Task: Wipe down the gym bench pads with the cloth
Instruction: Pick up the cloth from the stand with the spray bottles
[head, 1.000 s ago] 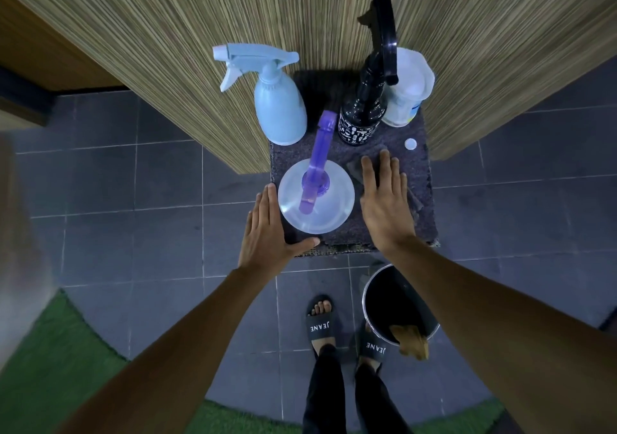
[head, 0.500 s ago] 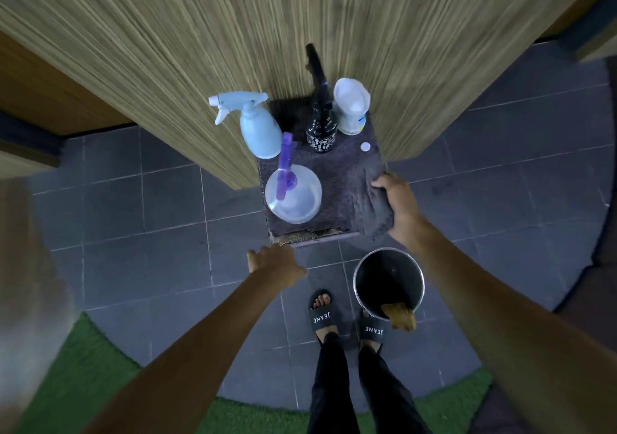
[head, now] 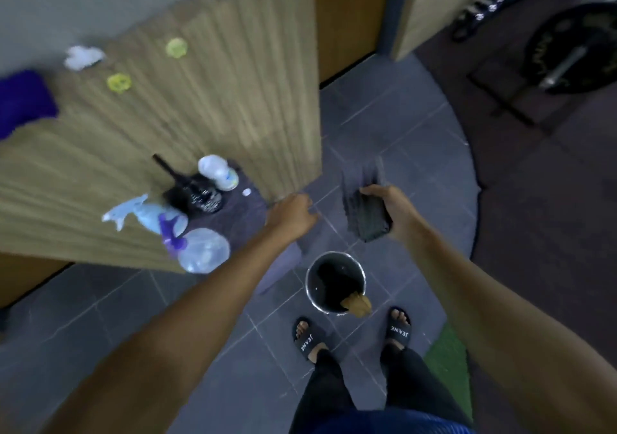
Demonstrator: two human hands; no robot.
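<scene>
Looking down through the head view, item by item.

- **Right hand** point(head: 390, 211): the fingers are wrapped round a dark grey ribbed cloth point(head: 365, 214). The cloth is held in the air above the grey floor tiles point(head: 417, 153), just right of the stand.
- **Left hand** point(head: 290, 216): the fingers are curled inward at the right corner of a low stand draped in a grey-purple mat point(head: 243, 214). Blur hides whether they grip anything.
- **On the mat:**
  - a pale blue trigger spray bottle point(head: 143, 214)
  - a clear round bottle with a purple trigger head point(head: 203, 250)
  - a black bottle with a patterned label point(head: 195, 198)
  - a white plastic container point(head: 218, 173)
  - a small white cap point(head: 246, 192)
- **Behind the stand:** a wood-grain wall panel point(head: 200, 116).
- **On the tiles, between hands and feet:** a round black bucket with a shiny rim point(head: 309, 286), with a tan rag point(head: 359, 305) draped over its near edge.
- **Feet:** a pair of black slide sandals point(head: 309, 336).
- **Far right:** a black weight plate on a steel bar point(head: 574, 49), badly blurred.
</scene>
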